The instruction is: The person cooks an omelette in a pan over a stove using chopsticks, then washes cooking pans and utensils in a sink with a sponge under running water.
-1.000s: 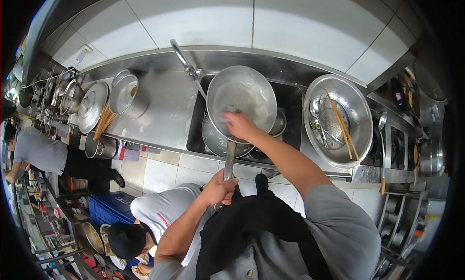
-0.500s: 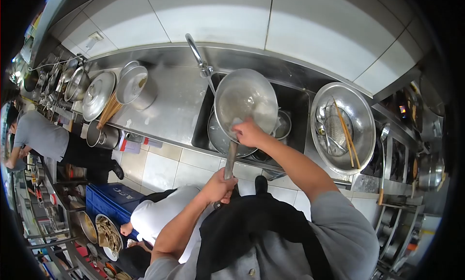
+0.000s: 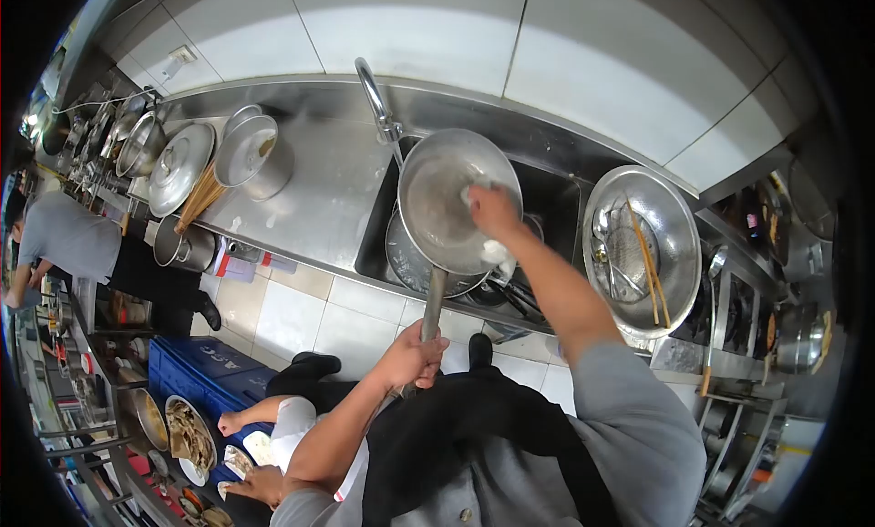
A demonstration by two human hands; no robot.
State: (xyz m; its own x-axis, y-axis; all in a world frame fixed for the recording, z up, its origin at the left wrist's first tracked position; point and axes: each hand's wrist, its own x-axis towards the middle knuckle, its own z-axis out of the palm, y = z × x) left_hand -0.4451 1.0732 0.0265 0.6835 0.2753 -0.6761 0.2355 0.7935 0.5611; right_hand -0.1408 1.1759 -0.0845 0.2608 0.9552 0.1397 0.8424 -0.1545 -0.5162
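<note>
A round metal pan (image 3: 437, 194) is held over the black sink (image 3: 558, 199), tilted, its handle pointing toward me. My left hand (image 3: 415, 356) is wrapped round that handle. Inside the pan, my right hand (image 3: 493, 210) is closed on a small pale scrubber, mostly hidden by the fingers, near the right side of the bowl. Whitish foam (image 3: 495, 252) lies at the rim below my right wrist. Beside the pan stands the curved faucet (image 3: 375, 99). More metal cookware (image 3: 407, 258) sits in the sink under the pan.
Right of the sink, a big metal basin (image 3: 672, 245) holds chopsticks, ladles and a strainer. Pots (image 3: 264, 172) and a lid (image 3: 180, 169) stand on the left counter. A co-worker's arm (image 3: 260, 414) reaches over plates near a blue crate (image 3: 196, 368); another person (image 3: 68, 235) bends at far left.
My right hand has moved from the pan's handle end up and right inside the bowl. Foam now shows at the rim. The near co-worker has shifted lower, and the view has moved slightly.
</note>
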